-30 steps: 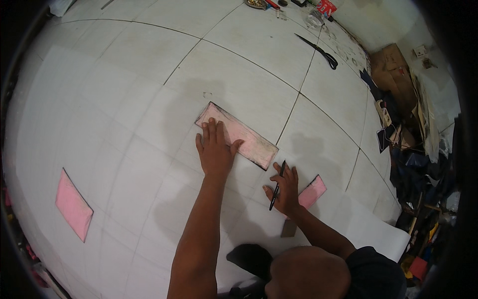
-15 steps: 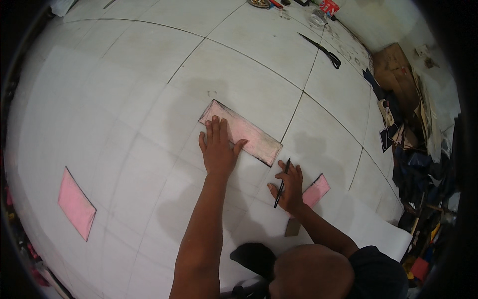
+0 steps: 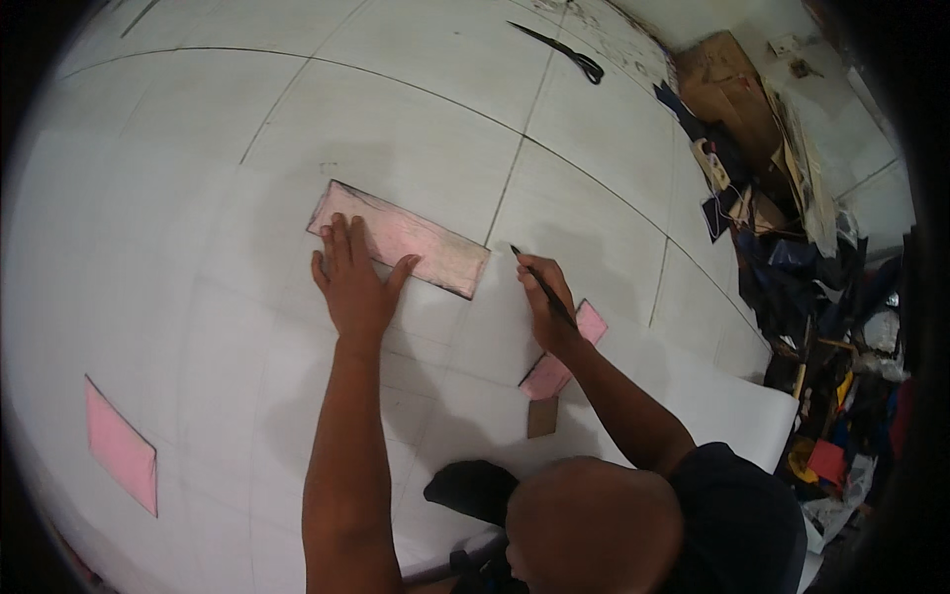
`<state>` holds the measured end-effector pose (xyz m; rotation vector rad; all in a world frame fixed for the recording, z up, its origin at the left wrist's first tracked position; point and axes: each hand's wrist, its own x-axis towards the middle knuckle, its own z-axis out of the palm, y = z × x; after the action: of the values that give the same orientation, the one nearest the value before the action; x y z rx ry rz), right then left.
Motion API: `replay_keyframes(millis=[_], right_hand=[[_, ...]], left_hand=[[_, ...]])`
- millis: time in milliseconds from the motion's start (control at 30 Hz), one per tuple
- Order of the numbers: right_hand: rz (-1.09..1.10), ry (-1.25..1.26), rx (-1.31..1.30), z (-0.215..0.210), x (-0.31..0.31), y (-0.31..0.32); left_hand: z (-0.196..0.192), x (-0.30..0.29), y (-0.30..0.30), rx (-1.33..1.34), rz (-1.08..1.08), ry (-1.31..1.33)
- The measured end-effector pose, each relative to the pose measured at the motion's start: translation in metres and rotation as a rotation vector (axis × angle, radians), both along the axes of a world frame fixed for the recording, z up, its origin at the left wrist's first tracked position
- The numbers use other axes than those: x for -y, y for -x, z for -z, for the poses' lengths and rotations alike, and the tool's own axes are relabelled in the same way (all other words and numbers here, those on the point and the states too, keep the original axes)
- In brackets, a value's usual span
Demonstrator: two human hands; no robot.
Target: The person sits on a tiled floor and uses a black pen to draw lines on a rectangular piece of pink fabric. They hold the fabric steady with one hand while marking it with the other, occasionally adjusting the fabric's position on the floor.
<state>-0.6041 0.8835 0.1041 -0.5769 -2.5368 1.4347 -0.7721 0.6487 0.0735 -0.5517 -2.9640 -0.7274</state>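
A long pink rectangular piece (image 3: pixel 426 243) with dark-marked edges lies slanted on a large white sheet (image 3: pixel 228 396). My left hand (image 3: pixel 353 287) rests flat on its left part, fingers spread and thumb along the near edge. To the right of the piece, my right hand (image 3: pixel 544 302) is closed around a slim black pen (image 3: pixel 554 300). The pen's tip points up and left, a short way from the piece's right end. Beneath my right wrist and forearm lies a smaller pink piece (image 3: pixel 546 378), partly covered, with a brown strip (image 3: pixel 541 418) at its lower end.
Another pink piece (image 3: pixel 122 450) lies at the far left of the sheet. Black scissors (image 3: pixel 569 54) are on the pale tiled floor farther off. Along the right stand a cardboard box (image 3: pixel 727 89) and a heap of dark cloth and scraps (image 3: pixel 802 287).
The view has shifted, so the scene sits farther left and higher. My right hand has turned the pen into a writing grip, its tip now leading. My left hand still presses the long pink piece.
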Motion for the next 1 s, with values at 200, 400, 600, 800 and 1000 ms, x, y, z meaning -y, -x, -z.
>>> replay_keyframes(millis=[200,400,600,800,1000], right_hand=[[-0.027,0.016,0.01,0.008,0.004,0.011],[0.049,0.152,0.029,0.008,0.003,0.02],[-0.005,0.051,-0.049,0.006,0.005,0.02],[-0.045,0.114,0.091,0.001,0.003,0.022],[-0.104,0.047,0.217,-0.012,0.005,0.027]], left_hand=[[-0.003,-0.009,-0.005,0.012,-0.006,0.022],[-0.003,-0.01,-0.006,0.012,-0.035,0.027],[-0.003,-0.013,-0.006,0.015,-0.038,0.049],[-0.006,-0.011,-0.005,0.048,-0.025,0.063],[-0.005,-0.012,-0.004,0.055,-0.035,0.086]])
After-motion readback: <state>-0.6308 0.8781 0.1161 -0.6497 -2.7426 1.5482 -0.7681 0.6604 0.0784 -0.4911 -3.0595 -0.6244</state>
